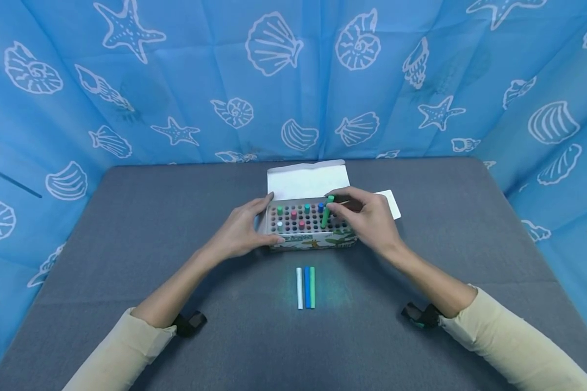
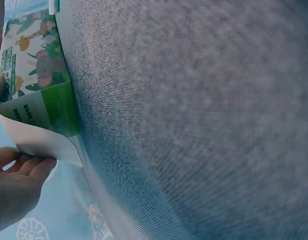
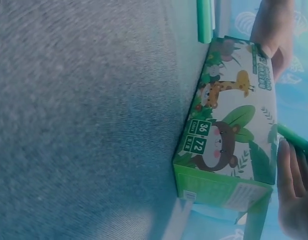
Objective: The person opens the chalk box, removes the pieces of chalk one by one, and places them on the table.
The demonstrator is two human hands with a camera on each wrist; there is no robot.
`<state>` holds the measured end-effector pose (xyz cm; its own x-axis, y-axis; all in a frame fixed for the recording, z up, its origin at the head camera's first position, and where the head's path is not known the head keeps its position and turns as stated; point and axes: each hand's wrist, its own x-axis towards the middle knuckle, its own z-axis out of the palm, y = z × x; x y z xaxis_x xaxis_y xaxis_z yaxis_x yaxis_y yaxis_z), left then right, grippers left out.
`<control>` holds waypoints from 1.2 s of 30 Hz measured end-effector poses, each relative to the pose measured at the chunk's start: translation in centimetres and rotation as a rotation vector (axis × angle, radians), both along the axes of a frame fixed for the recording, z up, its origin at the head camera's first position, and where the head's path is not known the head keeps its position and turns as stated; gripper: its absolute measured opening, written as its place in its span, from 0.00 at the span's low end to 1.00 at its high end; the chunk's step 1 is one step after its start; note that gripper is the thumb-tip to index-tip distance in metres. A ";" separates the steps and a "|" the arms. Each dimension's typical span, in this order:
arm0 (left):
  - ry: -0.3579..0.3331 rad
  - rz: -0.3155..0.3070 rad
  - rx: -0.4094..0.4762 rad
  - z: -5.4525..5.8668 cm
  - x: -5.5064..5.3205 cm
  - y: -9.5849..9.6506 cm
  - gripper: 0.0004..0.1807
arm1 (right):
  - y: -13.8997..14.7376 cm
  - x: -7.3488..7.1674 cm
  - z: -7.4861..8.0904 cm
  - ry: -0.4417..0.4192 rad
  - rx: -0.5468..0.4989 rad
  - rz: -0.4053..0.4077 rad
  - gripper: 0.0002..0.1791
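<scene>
A cardboard chalk box (image 1: 310,243) printed with cartoon animals stands with its lid (image 1: 308,182) folded back, showing a tray of round holes. My left hand (image 1: 239,231) holds the box's left end, thumb at the front edge; in the left wrist view its fingers (image 2: 36,167) lie against a white end flap (image 2: 41,142). Between thumb and fingers my right hand (image 1: 374,220) pinches a green chalk stick (image 1: 326,214), tilted, its lower end at the holes in the right half. Several other sticks stand in the tray, including a blue one (image 1: 320,207) and a red one (image 1: 294,215).
In front of the box, a white stick (image 1: 300,288), a blue stick (image 1: 307,288) and a light green stick (image 1: 312,288) lie side by side on the grey table (image 1: 176,206). A white side flap (image 1: 391,203) sticks out right. Behind hangs a blue shell-patterned curtain (image 1: 313,81).
</scene>
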<state>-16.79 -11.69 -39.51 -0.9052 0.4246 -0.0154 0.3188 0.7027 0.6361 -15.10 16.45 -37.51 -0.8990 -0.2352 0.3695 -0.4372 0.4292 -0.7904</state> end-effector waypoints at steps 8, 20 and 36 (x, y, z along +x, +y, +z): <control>-0.003 -0.002 -0.011 0.3 0.1 0.1 0.57 | 0.3 0.9 0.5 -0.087 -0.047 -0.020 0.14; -0.006 -0.002 -0.009 0.3 0.0 0.2 0.57 | 0.6 2.9 0.0 -0.254 -0.146 0.050 0.14; -0.010 0.001 -0.018 0.2 0.1 0.0 0.57 | 0.1 5.0 -2.2 -0.446 -0.127 0.104 0.15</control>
<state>-16.73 -11.68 -39.26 -0.9054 0.4234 -0.0322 0.3119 0.7146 0.6262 -10.08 16.52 -39.76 -0.9505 -0.3102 -0.0157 -0.0785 0.2891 -0.9541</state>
